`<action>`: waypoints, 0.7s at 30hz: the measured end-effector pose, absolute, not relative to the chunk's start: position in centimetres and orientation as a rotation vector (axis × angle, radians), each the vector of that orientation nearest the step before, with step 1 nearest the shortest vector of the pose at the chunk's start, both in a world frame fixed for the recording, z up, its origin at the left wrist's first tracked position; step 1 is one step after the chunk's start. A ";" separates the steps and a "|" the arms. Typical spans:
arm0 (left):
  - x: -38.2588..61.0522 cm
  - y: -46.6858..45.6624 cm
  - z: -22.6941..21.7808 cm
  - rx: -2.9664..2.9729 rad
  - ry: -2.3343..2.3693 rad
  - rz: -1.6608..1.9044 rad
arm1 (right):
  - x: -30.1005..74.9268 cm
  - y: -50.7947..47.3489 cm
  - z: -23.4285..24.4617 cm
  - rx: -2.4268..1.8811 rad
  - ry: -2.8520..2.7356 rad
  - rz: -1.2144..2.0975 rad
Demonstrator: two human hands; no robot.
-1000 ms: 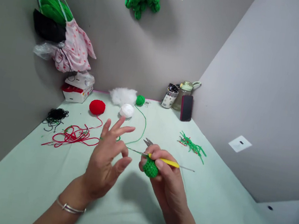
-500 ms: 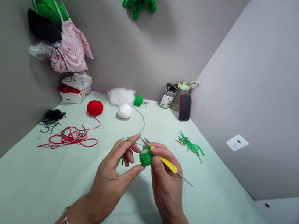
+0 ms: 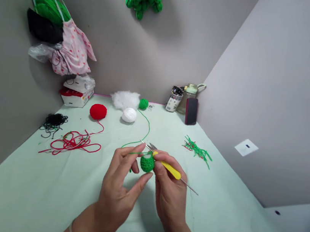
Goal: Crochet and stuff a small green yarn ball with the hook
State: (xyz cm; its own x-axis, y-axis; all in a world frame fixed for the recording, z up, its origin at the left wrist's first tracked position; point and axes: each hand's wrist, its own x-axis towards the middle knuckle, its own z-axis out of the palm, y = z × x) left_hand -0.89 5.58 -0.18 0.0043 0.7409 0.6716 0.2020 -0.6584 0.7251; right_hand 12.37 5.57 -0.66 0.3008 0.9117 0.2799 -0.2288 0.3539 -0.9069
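Note:
A small green crocheted ball (image 3: 147, 163) with white filling showing at its top opening sits between my two hands. My left hand (image 3: 117, 189) steadies it, thumb at the lower right side and fingers curled at the left. Green yarn (image 3: 135, 143) runs over the left index finger to the work. My right hand (image 3: 171, 197) grips the yellow handle of a crochet hook (image 3: 173, 171), its metal tip pointing up and left past the ball's top. A thin metal rod sticks out of the handle's other end. The right fingertips touch the ball's right side.
Behind the work are a green yarn ball (image 3: 143, 104), white yarn ball (image 3: 129, 115), stuffing (image 3: 125, 99) and red yarn ball (image 3: 98, 111). Loose red yarn (image 3: 73, 143) lies left, green scraps (image 3: 198, 149) right. A phone (image 3: 191, 111) leans near a bottle. A pointed metal tool (image 3: 153, 146) shows behind my fingers.
The ball and both hands have shifted slightly left. The hook has slid left along with them, its tip now showing beyond the left index finger.

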 end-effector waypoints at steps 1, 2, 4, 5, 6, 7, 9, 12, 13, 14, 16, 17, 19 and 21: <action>-0.9 5.6 -0.2 1.914 0.950 1.706 | 12.4 5.5 -0.8 -0.891 -0.974 0.900; -1.0 5.7 -0.2 1.951 0.935 1.706 | 12.4 5.5 -0.9 -0.896 -0.998 0.897; -1.2 5.7 -0.2 1.988 0.920 1.684 | 12.5 5.3 -0.9 -0.906 -1.050 0.879; -1.3 5.8 -0.2 1.994 0.918 1.668 | 12.5 5.3 -0.8 -0.912 -1.074 0.867; -1.5 5.8 -0.2 1.995 0.919 1.653 | 12.5 5.2 -0.6 -0.915 -1.093 0.859; -1.6 5.8 -0.2 1.994 0.922 1.643 | 12.6 5.1 -0.4 -0.913 -1.105 0.865; -1.8 5.8 -0.2 2.002 0.932 1.629 | 12.6 5.0 0.0 -0.887 -1.107 0.926; -2.0 5.9 -0.1 2.036 0.932 1.610 | 12.6 4.9 0.7 -0.858 -1.055 1.050; -2.0 6.0 -0.1 2.047 0.936 1.605 | 12.6 4.9 0.9 -0.862 -1.037 1.075; -2.1 6.0 -0.1 2.056 0.944 1.601 | 12.7 4.9 1.0 -0.867 -1.024 1.094; -2.2 6.0 -0.1 2.077 0.952 1.597 | 12.7 4.8 1.4 -0.857 -1.023 1.137; -2.3 6.0 0.0 2.092 0.943 1.594 | 12.7 4.8 1.6 -0.839 -1.033 1.163; -2.4 6.1 0.0 2.122 0.906 1.584 | 12.8 4.8 1.9 -0.797 -1.061 1.202; -2.5 6.2 0.0 2.141 0.881 1.578 | 12.9 4.8 2.0 -0.776 -1.080 1.218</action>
